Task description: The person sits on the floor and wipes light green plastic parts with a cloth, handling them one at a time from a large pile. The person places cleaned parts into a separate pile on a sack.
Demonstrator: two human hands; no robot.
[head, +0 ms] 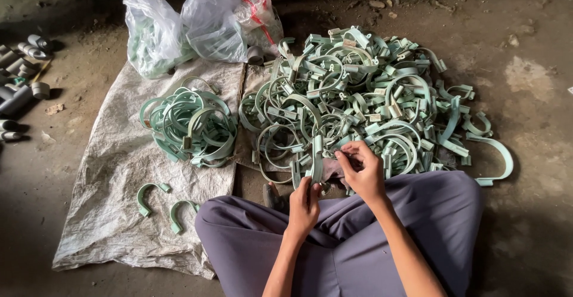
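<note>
Left hand (304,204) clasping the lower end of an upright pale green plastic clamp strip (317,157); right hand (362,170) pinching the same strip near its middle, above lilac-trousered crossed legs (430,225). Directly behind, a large heap of pale green plastic pipe clamps (358,94) crowding the dirt floor. To the left, a smaller sorted bundle of clamps (191,124) and two loose curved clamps (161,198) on a grey woven sack (107,213). Farther back, translucent plastic bags (191,25); far left, grey pipe fittings (21,76).
</note>
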